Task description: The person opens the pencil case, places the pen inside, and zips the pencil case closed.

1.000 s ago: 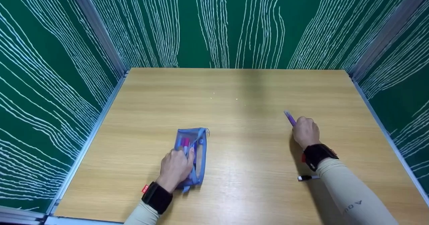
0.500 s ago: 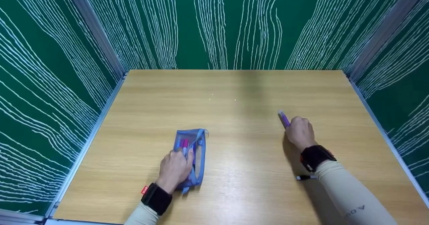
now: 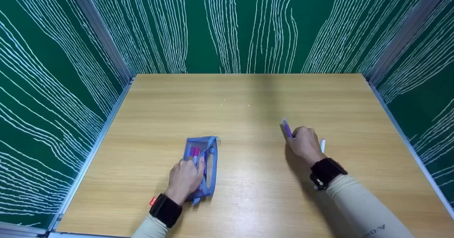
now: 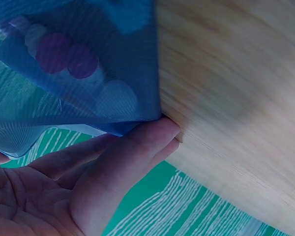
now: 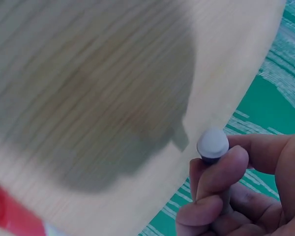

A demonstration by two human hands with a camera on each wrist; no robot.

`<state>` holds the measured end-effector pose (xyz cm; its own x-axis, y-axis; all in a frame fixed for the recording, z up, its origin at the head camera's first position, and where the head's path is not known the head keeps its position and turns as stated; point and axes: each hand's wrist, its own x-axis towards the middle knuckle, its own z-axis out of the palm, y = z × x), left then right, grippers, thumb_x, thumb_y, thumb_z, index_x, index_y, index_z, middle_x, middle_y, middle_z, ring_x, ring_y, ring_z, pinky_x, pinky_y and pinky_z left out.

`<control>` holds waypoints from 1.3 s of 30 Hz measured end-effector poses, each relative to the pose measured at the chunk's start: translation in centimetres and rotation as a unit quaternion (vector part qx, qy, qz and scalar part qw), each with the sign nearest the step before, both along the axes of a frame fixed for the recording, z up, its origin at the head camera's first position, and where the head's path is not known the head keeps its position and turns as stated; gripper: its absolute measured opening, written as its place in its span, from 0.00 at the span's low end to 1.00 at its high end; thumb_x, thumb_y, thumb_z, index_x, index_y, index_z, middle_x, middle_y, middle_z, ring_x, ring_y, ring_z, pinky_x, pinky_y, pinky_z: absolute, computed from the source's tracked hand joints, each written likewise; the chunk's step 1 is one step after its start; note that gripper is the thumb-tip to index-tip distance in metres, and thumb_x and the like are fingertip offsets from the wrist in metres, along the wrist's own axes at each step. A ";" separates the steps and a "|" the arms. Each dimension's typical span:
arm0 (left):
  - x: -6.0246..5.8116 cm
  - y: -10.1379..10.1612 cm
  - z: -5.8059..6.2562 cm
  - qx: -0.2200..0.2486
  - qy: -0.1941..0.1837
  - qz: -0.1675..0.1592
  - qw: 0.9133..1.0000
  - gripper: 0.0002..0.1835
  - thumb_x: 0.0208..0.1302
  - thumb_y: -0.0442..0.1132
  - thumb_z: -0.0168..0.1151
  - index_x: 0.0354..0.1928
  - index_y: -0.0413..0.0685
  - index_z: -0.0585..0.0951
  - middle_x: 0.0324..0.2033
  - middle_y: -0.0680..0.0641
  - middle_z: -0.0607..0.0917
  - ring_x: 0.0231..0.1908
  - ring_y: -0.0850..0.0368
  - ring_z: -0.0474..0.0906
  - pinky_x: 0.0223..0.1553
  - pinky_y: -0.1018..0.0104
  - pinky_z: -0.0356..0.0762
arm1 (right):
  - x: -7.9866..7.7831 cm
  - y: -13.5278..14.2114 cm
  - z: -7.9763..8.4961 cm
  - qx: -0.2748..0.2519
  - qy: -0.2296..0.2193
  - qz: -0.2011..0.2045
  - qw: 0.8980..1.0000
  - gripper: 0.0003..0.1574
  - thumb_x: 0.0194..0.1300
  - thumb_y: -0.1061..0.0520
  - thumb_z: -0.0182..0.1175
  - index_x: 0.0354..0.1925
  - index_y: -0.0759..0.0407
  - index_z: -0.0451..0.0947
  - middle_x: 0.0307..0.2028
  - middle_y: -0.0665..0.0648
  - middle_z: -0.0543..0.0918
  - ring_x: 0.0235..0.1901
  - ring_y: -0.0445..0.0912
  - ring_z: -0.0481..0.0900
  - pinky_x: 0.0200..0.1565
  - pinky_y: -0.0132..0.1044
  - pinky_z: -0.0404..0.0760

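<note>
A blue mesh pencil case (image 3: 212, 170) lies unzipped on the wooden table, with several pens showing inside, some capped in pink and purple (image 3: 195, 151). My left hand (image 3: 186, 177) holds the case by its left side, thumb at the opening. From below, the left wrist view shows the fingers (image 4: 132, 152) against the mesh corner. My right hand (image 3: 305, 144) grips a purple marker (image 3: 287, 128) over the table, its far end pointing away. That marker's white end (image 5: 213, 142) sticks out between thumb and fingers in the right wrist view; the rest is hidden by the fingers.
A white pen-like thing (image 3: 322, 145) shows just right of my right hand. A red-capped marker (image 5: 14, 214) is at the lower left of the right wrist view. Green walls (image 3: 220, 28) with white lines enclose the table (image 3: 177, 106) at the back and sides.
My right hand has moved left with the purple marker, uncovering the white pen-like thing. The right forearm now covers most of the black-capped marker. My left hand and the case stay put.
</note>
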<state>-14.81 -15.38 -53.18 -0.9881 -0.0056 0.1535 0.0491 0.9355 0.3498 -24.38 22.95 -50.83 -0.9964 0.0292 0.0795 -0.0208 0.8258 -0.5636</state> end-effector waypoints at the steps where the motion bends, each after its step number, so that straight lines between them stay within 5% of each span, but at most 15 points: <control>1: 0.0 0.0 0.0 0.001 -0.003 0.000 1.000 0.27 0.78 0.55 0.46 0.20 0.49 0.71 0.21 0.43 0.76 0.22 0.47 0.78 0.26 0.49 0.79 | 0.1 -0.3 0.1 -0.007 -0.003 0.007 1.000 0.41 0.74 0.32 0.54 0.20 0.62 0.84 0.19 0.57 0.82 0.20 0.50 0.76 0.26 0.42 0.74; 5: -0.1 -0.1 0.2 0.000 -0.009 0.001 1.000 0.27 0.78 0.55 0.46 0.20 0.49 0.70 0.20 0.44 0.76 0.21 0.49 0.76 0.25 0.51 0.79 | 0.5 -1.5 0.2 -0.043 -0.022 0.026 0.999 0.17 0.69 0.54 0.66 0.30 0.67 0.86 0.24 0.59 0.84 0.21 0.48 0.78 0.24 0.38 0.78; 8: -0.2 -0.1 0.2 -0.001 -0.010 0.002 1.000 0.27 0.78 0.56 0.46 0.21 0.48 0.71 0.21 0.44 0.76 0.21 0.49 0.77 0.24 0.51 0.79 | 0.9 -2.5 0.3 -0.060 -0.026 0.033 0.997 0.10 0.64 0.59 0.69 0.36 0.68 0.87 0.26 0.60 0.86 0.20 0.46 0.81 0.24 0.37 0.81; 12: -0.2 -0.2 0.2 -0.001 -0.010 0.002 1.000 0.26 0.77 0.56 0.47 0.23 0.47 0.72 0.21 0.43 0.77 0.21 0.49 0.77 0.24 0.51 0.78 | 1.5 -4.1 0.4 -0.074 -0.026 0.045 0.996 0.08 0.62 0.62 0.71 0.37 0.68 0.87 0.28 0.62 0.87 0.19 0.46 0.83 0.23 0.36 0.82; 26: 0.0 -0.2 0.0 0.000 0.010 -0.001 1.000 0.27 0.77 0.56 0.47 0.28 0.41 0.78 0.25 0.37 0.83 0.26 0.41 0.83 0.26 0.47 0.80 | 4.0 -10.2 0.1 -0.181 -0.125 0.048 0.974 0.05 0.62 0.65 0.70 0.37 0.66 0.84 0.29 0.58 0.86 0.20 0.46 0.84 0.25 0.39 0.84; 33: -0.2 -0.1 0.1 0.007 -0.014 0.002 1.000 0.27 0.77 0.56 0.46 0.21 0.49 0.70 0.22 0.43 0.78 0.22 0.47 0.78 0.25 0.50 0.78 | 5.2 -12.6 -0.5 -0.227 -0.158 0.058 0.959 0.05 0.62 0.65 0.71 0.34 0.64 0.82 0.28 0.59 0.86 0.22 0.47 0.85 0.27 0.41 0.85; 39: -0.1 -0.2 0.1 0.011 -0.023 -0.001 1.000 0.27 0.78 0.55 0.46 0.20 0.49 0.70 0.21 0.44 0.76 0.20 0.51 0.75 0.23 0.54 0.77 | 5.9 -14.4 -1.0 -0.211 -0.145 0.087 0.963 0.05 0.61 0.64 0.72 0.31 0.61 0.83 0.26 0.55 0.85 0.22 0.45 0.84 0.26 0.37 0.85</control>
<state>-14.89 -15.56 -53.08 -0.9942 -0.0068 0.1073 0.0338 0.9276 0.3720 -18.48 8.53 -51.86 -0.9677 -0.1714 -0.1850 0.0705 0.5203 -0.8511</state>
